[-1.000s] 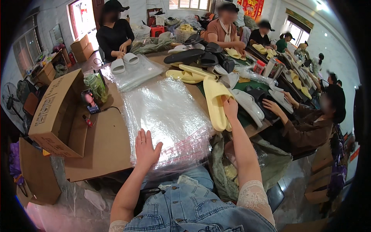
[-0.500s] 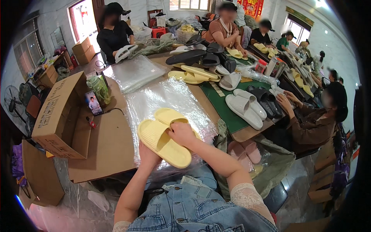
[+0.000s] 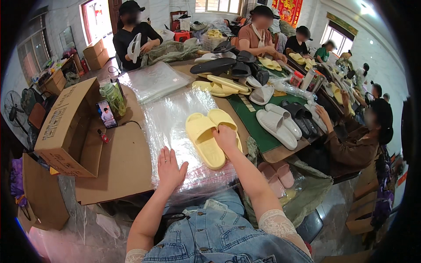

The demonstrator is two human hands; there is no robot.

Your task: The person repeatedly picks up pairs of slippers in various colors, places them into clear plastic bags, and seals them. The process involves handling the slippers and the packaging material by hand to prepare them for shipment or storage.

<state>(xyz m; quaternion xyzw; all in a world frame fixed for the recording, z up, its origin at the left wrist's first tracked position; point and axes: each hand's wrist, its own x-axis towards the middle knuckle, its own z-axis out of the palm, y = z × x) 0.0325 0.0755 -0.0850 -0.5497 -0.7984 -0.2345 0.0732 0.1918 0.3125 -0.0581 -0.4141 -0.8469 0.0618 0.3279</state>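
Observation:
A pair of pale yellow slide slippers [image 3: 206,142] is over the pile of clear plastic bags [image 3: 164,116], side by side with toes pointing away from me. My right hand [image 3: 226,138] grips them between the two straps, its fingertips partly hidden inside. To their left, my left hand [image 3: 170,170] lies flat on the near part of the bags, fingers stretched and holding nothing. The nearest bag edges show pinkish-red strips. Another stack of clear bags [image 3: 160,81] lies farther back.
An open cardboard box [image 3: 66,144] stands at the left, beside a propped phone [image 3: 106,115] and a green bottle [image 3: 113,98]. Grey slippers [image 3: 278,127] and black slippers [image 3: 300,116] sit on a green mat to the right. Pink slippers [image 3: 276,177] lie lower right. Co-workers surround the tables.
The yellow slippers have moved right and away from me, down toward the bags, with my right hand. My left hand has let go of them and flattened on the bags.

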